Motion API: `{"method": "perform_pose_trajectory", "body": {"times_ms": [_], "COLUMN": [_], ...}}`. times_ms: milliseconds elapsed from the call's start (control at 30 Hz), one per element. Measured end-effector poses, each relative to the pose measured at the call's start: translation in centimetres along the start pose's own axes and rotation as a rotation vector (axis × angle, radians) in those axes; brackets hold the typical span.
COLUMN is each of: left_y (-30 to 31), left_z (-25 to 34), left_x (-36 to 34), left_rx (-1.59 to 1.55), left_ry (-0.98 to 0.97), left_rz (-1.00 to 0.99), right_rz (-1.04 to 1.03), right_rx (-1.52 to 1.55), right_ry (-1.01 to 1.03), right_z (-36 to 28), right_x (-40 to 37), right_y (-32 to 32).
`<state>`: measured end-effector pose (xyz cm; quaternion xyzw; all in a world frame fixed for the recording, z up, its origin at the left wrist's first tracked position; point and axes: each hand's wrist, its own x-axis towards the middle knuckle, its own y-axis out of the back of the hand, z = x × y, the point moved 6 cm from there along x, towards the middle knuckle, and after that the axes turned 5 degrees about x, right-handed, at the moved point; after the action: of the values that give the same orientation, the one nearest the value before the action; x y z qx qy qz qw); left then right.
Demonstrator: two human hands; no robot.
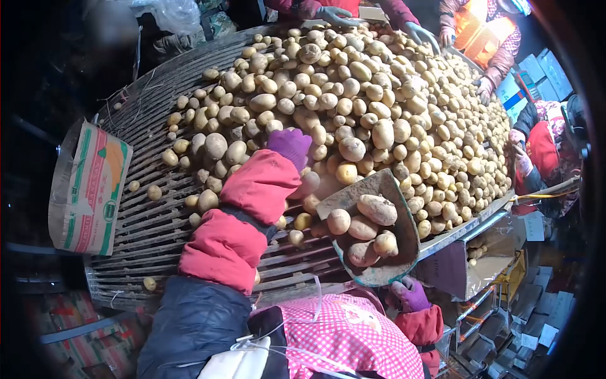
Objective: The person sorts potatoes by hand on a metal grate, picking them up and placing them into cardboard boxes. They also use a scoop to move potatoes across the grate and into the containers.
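Note:
My left hand (290, 146), in a purple glove, reaches into the heap of potatoes (382, 134) with its back toward me. Its fingers are bent down out of sight, so I cannot make out whether they hold anything. My right hand (411, 294), also gloved in purple, is closed at the near end of a worn metal scoop (372, 278); the handle itself is mostly hidden. Several potatoes (363, 228) lie in the scoop, whose mouth faces the heap. Between my left hand and the scoop, a few potatoes look blurred.
The heap spreads over a slatted table (151, 221). At the left stands a printed carton (91, 189). Another open box (476, 262) with potatoes sits below the right edge. Across the table are a co-worker's gloved hands (421, 36); other people stand at the right.

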<state>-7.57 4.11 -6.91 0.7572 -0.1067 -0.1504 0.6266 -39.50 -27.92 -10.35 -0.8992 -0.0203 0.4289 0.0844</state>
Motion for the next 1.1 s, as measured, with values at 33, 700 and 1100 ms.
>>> {"method": "perform_pose_trajectory", "body": {"times_ms": [33, 700, 1100], "left_y": [-0.1, 6.5, 5.1], "left_z": [0.3, 21.4, 14.2], "left_x": [-0.1, -9.1, -11.8], "left_rx": [0.000, -0.957, -1.050], "left_ry": [0.007, -0.591, -0.196], "left_rz": [0.003, 0.177, 0.549], "right_rz": [-0.033, 0.078, 0.071], "right_rx": [0.048, 0.180, 0.271], "right_ry": [-0.010, 0.024, 0.128], "right_z": [0.2, 1.0, 1.0], "right_x": [-0.3, -1.9, -1.2], "right_y": [0.0, 4.1, 2.3]}}
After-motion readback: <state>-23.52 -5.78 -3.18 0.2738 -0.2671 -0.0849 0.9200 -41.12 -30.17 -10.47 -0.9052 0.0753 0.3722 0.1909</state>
